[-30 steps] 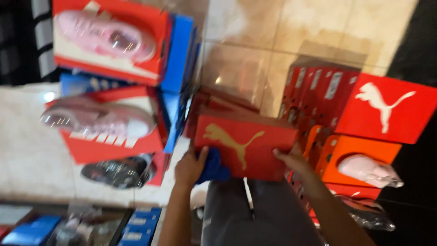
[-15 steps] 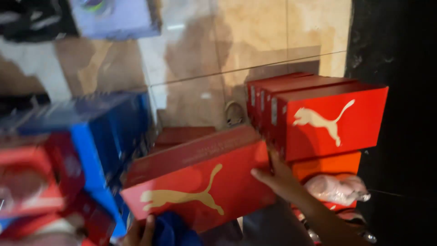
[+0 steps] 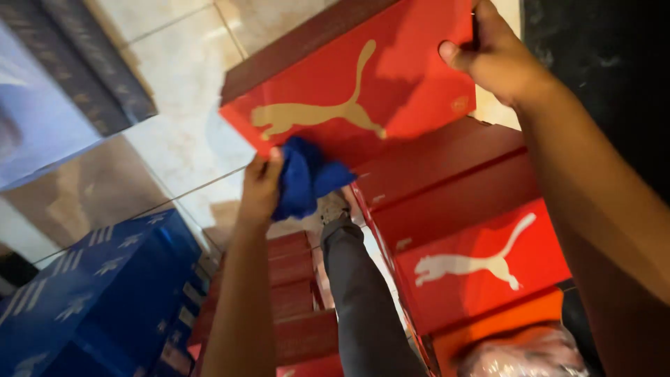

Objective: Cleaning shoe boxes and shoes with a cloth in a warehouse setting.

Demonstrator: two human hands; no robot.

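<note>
I hold a red shoebox [image 3: 363, 77] with a gold animal figure on its side, raised high in front of me. My left hand [image 3: 262, 185] supports its lower left corner and also clutches a blue cloth [image 3: 303, 178] against the box. My right hand [image 3: 495, 59] grips the box's upper right edge. Just under the raised box stands a stack of red shoeboxes [image 3: 460, 230] on the right, its top touching or nearly touching the held box.
A blue shoebox stack [image 3: 98, 293] stands at the lower left. More red boxes [image 3: 293, 314] lie low in the middle beside my grey trouser leg [image 3: 363, 307]. A wrapped shoe on an orange box [image 3: 516, 349] is at the bottom right. Beige tiled floor [image 3: 174, 84] lies behind.
The red box has been lifted from waist height up above the right stack, both hands still on it. The camera view has tilted and moved closer to the stack.
</note>
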